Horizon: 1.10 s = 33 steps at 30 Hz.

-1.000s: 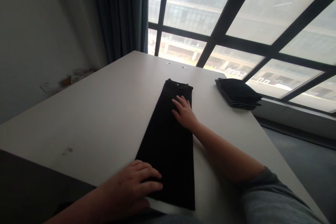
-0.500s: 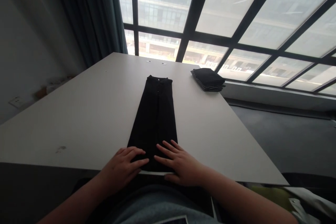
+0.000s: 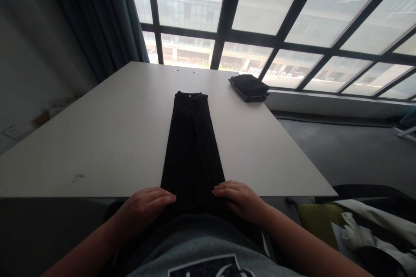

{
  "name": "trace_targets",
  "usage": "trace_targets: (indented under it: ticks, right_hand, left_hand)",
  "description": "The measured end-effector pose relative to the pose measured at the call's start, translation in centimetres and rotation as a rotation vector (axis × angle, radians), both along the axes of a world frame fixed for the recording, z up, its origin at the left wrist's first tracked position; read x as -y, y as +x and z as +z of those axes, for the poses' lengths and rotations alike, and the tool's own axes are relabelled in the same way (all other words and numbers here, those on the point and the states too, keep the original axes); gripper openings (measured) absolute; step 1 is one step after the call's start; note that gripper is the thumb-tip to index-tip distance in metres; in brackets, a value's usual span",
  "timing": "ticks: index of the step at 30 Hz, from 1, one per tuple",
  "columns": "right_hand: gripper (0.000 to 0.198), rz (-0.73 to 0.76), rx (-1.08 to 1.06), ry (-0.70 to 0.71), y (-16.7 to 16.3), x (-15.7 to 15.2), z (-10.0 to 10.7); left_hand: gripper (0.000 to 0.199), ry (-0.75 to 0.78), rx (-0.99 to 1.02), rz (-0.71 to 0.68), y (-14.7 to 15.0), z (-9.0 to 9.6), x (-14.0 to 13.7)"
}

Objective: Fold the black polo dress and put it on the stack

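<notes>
A pair of black trousers (image 3: 191, 147) lies lengthwise on the white table (image 3: 107, 138), waistband at the far end, with a small pale label inside it. The leg ends reach the near table edge in front of my body. My left hand (image 3: 146, 205) grips the left side of the hems, fingers pressed together and thumb hidden. On the opposite side, my right hand (image 3: 238, 199) has its fingers curled over the right edge of the fabric, its thumb underneath and out of sight.
A folded stack of dark clothes (image 3: 249, 88), one with a striped edge, sits at the table's far right. Behind the table are large windows (image 3: 191, 4) and a dark curtain (image 3: 97, 17). A green chair seat (image 3: 316, 225) with pale cloth stands at lower right.
My hands went from spread flat on the trousers to gripping their two lower sides, farther apart. The leg ends are now at the table's near edge. The view has shifted slightly.
</notes>
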State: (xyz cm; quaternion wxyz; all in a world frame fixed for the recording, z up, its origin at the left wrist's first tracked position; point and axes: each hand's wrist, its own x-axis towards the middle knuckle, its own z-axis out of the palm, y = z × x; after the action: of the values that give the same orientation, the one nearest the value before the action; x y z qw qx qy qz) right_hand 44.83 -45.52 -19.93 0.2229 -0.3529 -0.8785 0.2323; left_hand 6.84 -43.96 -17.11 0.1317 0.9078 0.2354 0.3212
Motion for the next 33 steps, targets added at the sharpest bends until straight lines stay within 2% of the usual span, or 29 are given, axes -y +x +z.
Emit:
trace_targets:
  ticks: [3,6,10,14,16,18,22,25,29,33]
  right_hand:
    - [0.034,-0.060,-0.021,-0.136,0.2,-0.5,2.3]
    - [0.039,-0.170,-0.070,-0.233,0.2,-2.6,4.3]
    - [0.053,-0.339,-0.226,-0.359,-0.1,-7.6,5.4]
    - [0.054,-0.435,-0.268,-0.444,-0.5,-13.3,5.2]
    - [0.046,-0.495,-0.178,-0.406,-0.7,-15.6,4.4]
    - [0.038,-0.547,-0.073,-0.311,-1.0,-17.2,3.2]
    - [0.028,-0.495,0.029,-0.109,-1.3,-18.3,0.5]
    - [0.025,-0.455,0.065,-0.033,-1.3,-18.2,-0.4]
    - [0.023,-0.477,0.122,0.003,-1.4,-18.0,-0.5]
    - [0.033,-0.528,0.149,0.054,-1.1,-18.2,-1.0]
  left_hand:
    - [0.025,0.000,0.002,-0.025,0.1,1.5,-0.6]
    - [0.023,-0.039,-0.049,0.011,0.2,3.3,-2.5]
    - [0.025,-0.188,-0.075,0.182,0.9,4.7,-7.7]
    - [0.033,-0.275,-0.091,0.328,1.9,4.1,-13.8]
    - [0.035,-0.311,-0.131,0.377,2.3,2.9,-16.4]
    - [0.038,-0.346,-0.173,0.404,2.6,1.3,-18.1]
    - [0.034,-0.299,-0.190,0.349,2.4,-1.3,-19.2]
    - [0.032,-0.278,-0.216,0.327,2.1,-1.5,-19.0]
    - [0.029,-0.270,-0.280,0.332,2.1,-0.8,-18.7]
    - [0.028,-0.200,-0.330,0.379,2.1,-1.2,-19.5]
